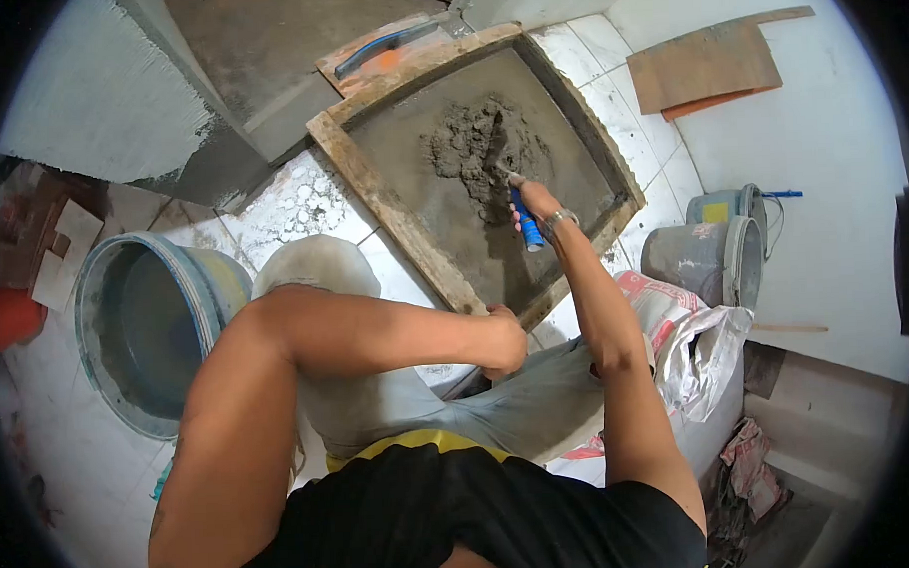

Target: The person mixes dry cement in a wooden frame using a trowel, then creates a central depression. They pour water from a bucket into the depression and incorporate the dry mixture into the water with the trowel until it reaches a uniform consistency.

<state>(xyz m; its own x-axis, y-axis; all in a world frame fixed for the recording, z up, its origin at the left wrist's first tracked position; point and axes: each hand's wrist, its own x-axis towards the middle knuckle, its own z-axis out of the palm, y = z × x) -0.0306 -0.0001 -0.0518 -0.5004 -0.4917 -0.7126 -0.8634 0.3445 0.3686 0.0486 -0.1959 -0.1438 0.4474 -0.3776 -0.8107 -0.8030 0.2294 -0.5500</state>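
Observation:
My right hand (535, 203) is closed around the blue handle of a trowel (531, 231). Its blade dips into a lumpy heap of grey wet mortar (465, 148). The heap lies in a shallow wooden mixing box (397, 221) with a smooth grey bottom. My left hand (502, 342) is closed at the near corner of that box, its fingers curled over the rim and partly hidden.
A large bucket (190, 293) of grey liquid stands at left. Two buckets (694, 256) lie or lean at right, near an open cement sack (676, 326). A blue-handled float (386, 48) rests behind the box; a wooden board (707, 70) leans on the wall.

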